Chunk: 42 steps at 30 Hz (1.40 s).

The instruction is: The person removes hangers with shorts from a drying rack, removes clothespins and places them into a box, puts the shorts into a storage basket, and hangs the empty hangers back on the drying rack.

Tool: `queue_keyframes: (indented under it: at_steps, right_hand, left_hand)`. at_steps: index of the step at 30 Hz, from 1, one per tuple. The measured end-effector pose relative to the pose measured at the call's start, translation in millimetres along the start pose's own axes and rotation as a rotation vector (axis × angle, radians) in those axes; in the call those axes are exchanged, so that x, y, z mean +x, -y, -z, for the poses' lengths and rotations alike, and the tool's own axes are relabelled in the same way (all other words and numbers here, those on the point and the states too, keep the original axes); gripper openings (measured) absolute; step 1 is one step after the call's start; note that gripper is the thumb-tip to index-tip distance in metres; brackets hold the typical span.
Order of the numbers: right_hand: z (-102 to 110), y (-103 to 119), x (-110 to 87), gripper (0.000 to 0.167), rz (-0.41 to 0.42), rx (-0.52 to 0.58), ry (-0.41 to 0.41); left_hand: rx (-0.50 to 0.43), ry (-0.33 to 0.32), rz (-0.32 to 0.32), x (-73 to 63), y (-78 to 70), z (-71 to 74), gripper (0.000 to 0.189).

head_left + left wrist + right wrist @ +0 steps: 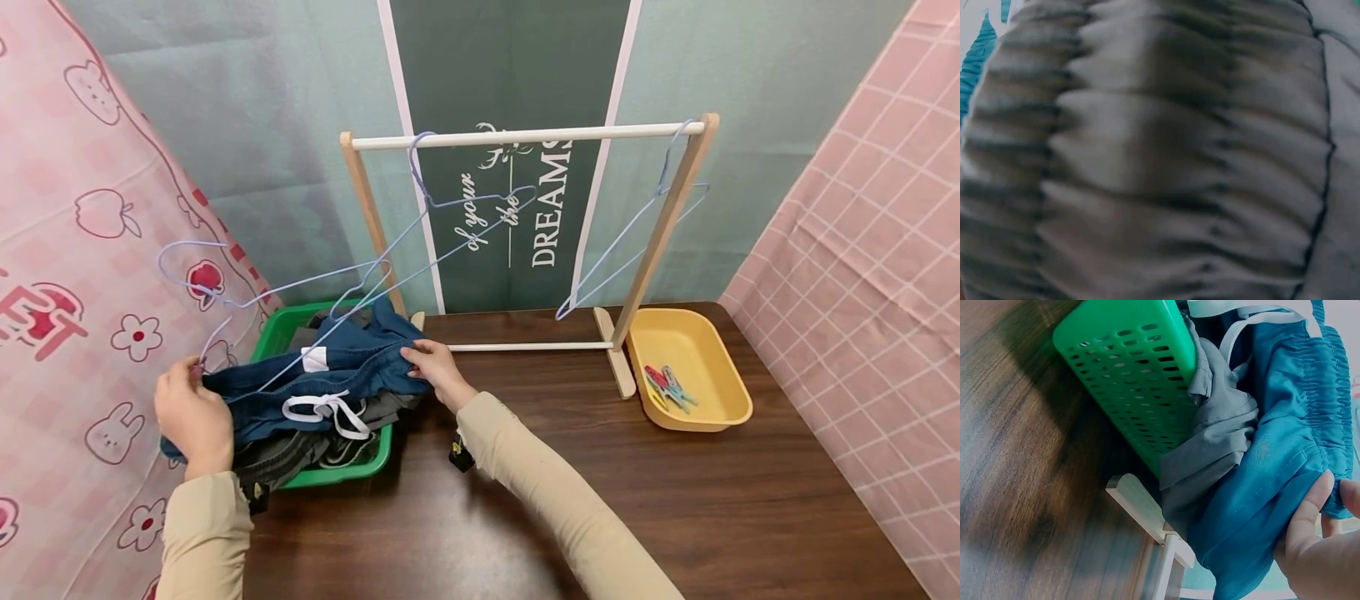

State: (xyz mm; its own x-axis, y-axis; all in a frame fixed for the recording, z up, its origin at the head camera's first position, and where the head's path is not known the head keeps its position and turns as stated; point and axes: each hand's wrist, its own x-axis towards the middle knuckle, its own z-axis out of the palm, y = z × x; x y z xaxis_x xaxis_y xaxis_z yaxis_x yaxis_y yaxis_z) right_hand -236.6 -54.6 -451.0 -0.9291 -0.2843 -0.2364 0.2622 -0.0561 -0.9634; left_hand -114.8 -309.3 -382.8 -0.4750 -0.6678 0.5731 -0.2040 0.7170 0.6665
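Blue drawstring pants [352,358] with a white bow and white label are stretched over a green basket. My left hand [197,414] grips the left end of their waistband. At the opposite end my right hand [438,372] pinches the waistband between thumb and fingers; the right wrist view also shows this hand [1316,544] on the gathered elastic. A lilac wire hanger [300,287] reaches down into the waist opening, its left end at my left fingertips. Gathered grey cloth [1147,144] fills the left wrist view, hiding that hand.
Grey clothes [281,454] lie in the green basket [382,450]. Behind stands a wooden-legged rack [525,135] with a lilac hanger [468,237] at left and another hanger [622,242] at right. A yellow tray [708,367] beside it holds several clothespins [667,389].
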Motion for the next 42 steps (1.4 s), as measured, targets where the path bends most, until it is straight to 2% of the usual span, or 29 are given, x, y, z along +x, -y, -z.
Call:
queue_keyframes:
  at_steps: [1,3,9,16,19,24,30,34,38,40,42]
  right_hand:
    - [-1,1,-1.2,0.047,-0.001,-0.001,-0.005]
    - [-4,17,-17.0,0.045,-0.031,-0.017,-0.024]
    - [-4,43,-43.8,0.045,-0.037,-0.029,0.016]
    - [-6,18,-19.5,0.046,-0.027,-0.036,0.007]
    - [-7,18,-20.9,0.045,-0.021,-0.034,0.011]
    - [-13,19,-25.0,0.045,-0.001,-0.033,0.045]
    - [-22,16,-28.7,0.041,0.076,-0.067,0.092]
    - [-26,12,-31.7,0.038,0.125,-0.146,0.127]
    - [-31,9,-35.3,0.034,0.163,-0.275,0.175]
    - [-33,9,-37.4,0.032,0.192,-0.363,0.2]
    - [-34,9,-39.6,0.03,0.22,-0.438,0.221]
  left_hand:
    - [0.001,-0.011,0.009,0.1,0.4,0.0,0.027]
    - [0.004,-0.029,0.036,0.1,0.7,0.0,0.027]
    - [0.018,-0.043,0.109,0.6,0.2,0.6,0.029]
    - [0.009,-0.022,0.122,1.7,1.9,-0.8,0.03]
    - [-0.021,0.033,0.125,1.8,-1.9,-1.3,0.03]
    - [-0.097,0.132,0.173,2.0,-11.3,-3.0,0.03]
    - [-0.131,0.206,0.196,-0.6,-22.4,-8.5,0.029]
    - [-0.161,0.281,0.219,-4.3,-26.5,-14.0,0.029]
    - [-0.18,0.353,0.249,-6.6,-29.1,-19.1,0.03]
    - [-0.167,0.383,0.243,-6.9,-30.5,-20.5,0.03]
    - [-0.142,0.406,0.207,-6.6,-31.3,-21.1,0.029]
